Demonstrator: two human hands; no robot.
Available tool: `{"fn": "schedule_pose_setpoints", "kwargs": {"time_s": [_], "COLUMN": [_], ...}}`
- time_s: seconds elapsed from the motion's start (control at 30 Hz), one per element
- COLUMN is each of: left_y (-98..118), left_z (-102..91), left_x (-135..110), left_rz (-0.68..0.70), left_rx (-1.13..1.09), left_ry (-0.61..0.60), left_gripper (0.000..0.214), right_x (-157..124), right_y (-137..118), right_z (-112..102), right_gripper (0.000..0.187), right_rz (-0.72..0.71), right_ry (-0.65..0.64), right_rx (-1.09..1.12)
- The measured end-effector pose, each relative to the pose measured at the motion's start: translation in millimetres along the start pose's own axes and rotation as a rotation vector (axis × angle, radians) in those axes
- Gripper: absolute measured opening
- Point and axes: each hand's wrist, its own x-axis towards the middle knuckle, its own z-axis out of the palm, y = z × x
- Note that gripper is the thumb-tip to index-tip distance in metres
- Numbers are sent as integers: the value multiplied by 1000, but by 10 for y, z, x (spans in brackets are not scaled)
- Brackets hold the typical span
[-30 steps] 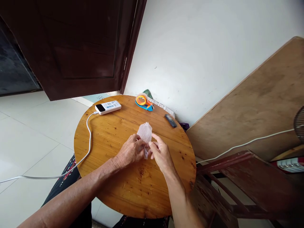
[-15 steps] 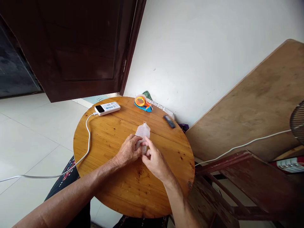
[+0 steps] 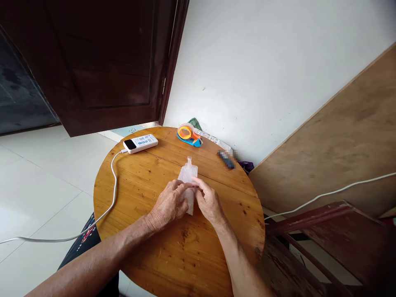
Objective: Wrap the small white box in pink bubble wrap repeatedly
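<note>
A small whitish, translucent packet that looks like bubble wrap (image 3: 189, 173) lies on the round wooden table (image 3: 182, 264). A short clear strip, seemingly tape (image 3: 189, 159), sticks up from its far end. My left hand (image 3: 170, 202) rests over the left side of the packet, its fingers bent and holding it down. On the right edge, my right hand (image 3: 208, 202) has its fingers at the packet, close to my left fingertips. What lies inside the wrap cannot be made out.
Toward the back stands a blue and orange tape dispenser (image 3: 189, 135). A white power bank (image 3: 140, 143) with a white cable (image 3: 115, 181) lies at the back left. Near the right rim is a blurred dark object (image 3: 226, 160). A wooden chair (image 3: 321, 231) stands to the right.
My right hand has shifted slightly, its fingers now straighter and its thumb tucked out of sight. More of the packet's near end shows. The view has turned a little.
</note>
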Motion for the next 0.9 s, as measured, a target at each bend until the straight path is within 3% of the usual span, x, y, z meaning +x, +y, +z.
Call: {"fn": "schedule_pose_setpoints", "kwargs": {"time_s": [0.1,0.17,0.27,0.33,0.5,0.67,0.9], "left_y": [-12,-12,0,6,-18,3,71], "left_z": [26,38,35,24,13,10,-57], "left_x": [-13,-20,-20,-13,15,13,-19], "left_rz": [8,-7,-33,-39,-22,-13,158], "left_rx": [57,68,56,51,49,59,219], "left_ry": [7,22,21,1,-44,-60,-64], "left_gripper": [57,57,57,57,61,63,52], "right_x": [-19,-29,3,66,282,365,385], "right_y": [50,81,86,62,22,71,150], "right_z": [-72,-144,-194,-169,-38,44,101], "right_gripper": [32,35,47,49,37,39,26], "right_rz": [83,244,522,607,555,531,503], "right_ry": [133,195,123,55,-3,21,34], "right_rx": [35,97,244,324,394,390,322]}}
